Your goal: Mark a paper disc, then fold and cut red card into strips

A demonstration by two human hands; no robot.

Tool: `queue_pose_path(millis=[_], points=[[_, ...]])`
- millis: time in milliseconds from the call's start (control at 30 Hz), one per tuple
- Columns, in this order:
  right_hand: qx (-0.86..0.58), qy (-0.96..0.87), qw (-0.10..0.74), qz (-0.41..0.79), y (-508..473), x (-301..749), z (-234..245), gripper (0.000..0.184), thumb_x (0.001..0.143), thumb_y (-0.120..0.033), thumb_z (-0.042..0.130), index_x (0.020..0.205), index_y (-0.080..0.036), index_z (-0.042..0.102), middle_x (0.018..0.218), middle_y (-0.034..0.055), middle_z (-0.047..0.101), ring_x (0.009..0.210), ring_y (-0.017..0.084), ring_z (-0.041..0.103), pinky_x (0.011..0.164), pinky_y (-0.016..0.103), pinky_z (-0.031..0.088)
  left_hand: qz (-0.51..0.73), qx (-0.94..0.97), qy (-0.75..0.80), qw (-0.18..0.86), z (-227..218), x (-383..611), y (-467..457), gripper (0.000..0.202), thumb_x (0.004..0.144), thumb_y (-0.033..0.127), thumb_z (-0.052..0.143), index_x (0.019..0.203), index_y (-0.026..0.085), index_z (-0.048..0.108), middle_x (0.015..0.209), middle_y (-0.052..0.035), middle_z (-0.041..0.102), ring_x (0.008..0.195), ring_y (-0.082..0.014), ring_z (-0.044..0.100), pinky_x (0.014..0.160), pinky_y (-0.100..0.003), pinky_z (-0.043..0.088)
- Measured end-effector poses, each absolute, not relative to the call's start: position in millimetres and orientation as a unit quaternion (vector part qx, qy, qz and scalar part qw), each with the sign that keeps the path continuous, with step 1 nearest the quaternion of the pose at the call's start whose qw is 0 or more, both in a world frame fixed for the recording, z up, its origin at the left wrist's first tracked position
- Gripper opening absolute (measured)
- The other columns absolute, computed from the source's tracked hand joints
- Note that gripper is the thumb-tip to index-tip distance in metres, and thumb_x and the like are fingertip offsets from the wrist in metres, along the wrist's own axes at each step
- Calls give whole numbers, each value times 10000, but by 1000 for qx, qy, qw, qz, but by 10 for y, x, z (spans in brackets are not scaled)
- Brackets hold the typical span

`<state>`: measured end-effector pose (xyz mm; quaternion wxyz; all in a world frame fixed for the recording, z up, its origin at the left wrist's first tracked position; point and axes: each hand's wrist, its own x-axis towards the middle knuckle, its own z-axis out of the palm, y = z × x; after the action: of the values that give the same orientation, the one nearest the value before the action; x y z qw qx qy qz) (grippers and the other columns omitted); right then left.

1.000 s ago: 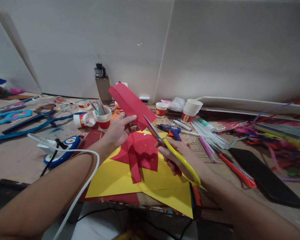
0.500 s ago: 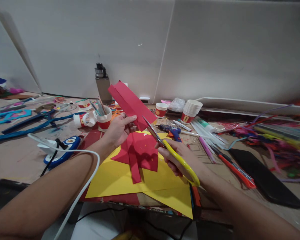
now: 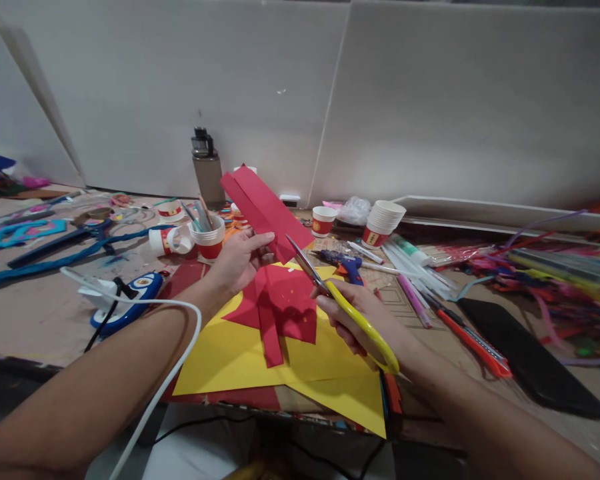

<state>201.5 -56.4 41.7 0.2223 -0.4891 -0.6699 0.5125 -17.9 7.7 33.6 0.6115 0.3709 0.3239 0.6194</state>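
— What's the left hand (image 3: 243,257) doing with that red paper (image 3: 273,213)?

— Its thumb and fingers are clamped on the lower edge, raising the sheet at a slant above the table (image 3: 55,327). I'd say the grip sits low to leave the rest free.

— And the right hand (image 3: 363,300)?

— Its fingers are wrapped around the yellow-handled scissors (image 3: 345,298), blades pointing up at the paper's lower corner. Presumably both hands are angled so edge and blades can meet; whether the blades straddle the paper, I can't tell.

— What's underneath?

— A narrow red strip (image 3: 270,323) on a larger red piece (image 3: 299,317), both on yellow sheets (image 3: 215,367) by the near edge, probably to keep them within reach.

— And around that?

— Clutter. A glue gun (image 3: 351,267) lies beyond the right hand, a stack of paper cups (image 3: 383,220) farther back. Rightward, a red utility knife (image 3: 475,347) rests near a flat black object (image 3: 535,357). Leftward, a pen-filled paper cup (image 3: 210,245) seems to serve as a holder.

— The room?

— Pale wall panels (image 3: 260,80) close it off; a dark-topped bottle (image 3: 209,175) stands just before them.
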Motion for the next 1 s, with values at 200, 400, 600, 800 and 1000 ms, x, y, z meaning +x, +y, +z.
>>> queue_pose_path(millis=[200,400,600,800,1000], points=[[-496,-665,218,514,-562,2007,410,310,875,-529,502,868,-221,470,523,-101,366,345,27,339,301,120,344,623,359,333,610,337,-189,81,188,654,155,740,793,124,617,681,-4,673,560,-85,601,546,-210,514],[-511,-686,201,477,-561,2008,402,280,884,-503,489,871,-223,496,518,-94,390,354,38,363,303,130,373,617,365,335,611,330,-194,84,203,646,180,750,797,127,625,668,-4,663,554,-85,583,554,-215,500],[-514,-683,205,477,-572,2013,394,306,885,-525,472,847,-221,472,531,-91,378,367,43,351,306,142,376,617,362,336,612,347,-189,75,193,645,176,744,789,121,628,667,-12,673,535,-83,579,557,-218,500],[-496,-714,200,452,-590,2010,460,330,878,-550,476,883,-220,490,563,-77,412,394,53,388,331,151,348,621,351,335,616,349,-167,64,191,633,165,751,762,123,616,656,-8,665,543,-87,586,534,-210,489],[-484,-732,220,426,-583,1999,472,295,883,-499,495,845,-207,497,532,-72,445,399,54,396,382,162,333,616,366,328,616,344,-155,48,215,644,190,759,803,115,636,657,-4,650,552,-81,569,545,-212,488]])
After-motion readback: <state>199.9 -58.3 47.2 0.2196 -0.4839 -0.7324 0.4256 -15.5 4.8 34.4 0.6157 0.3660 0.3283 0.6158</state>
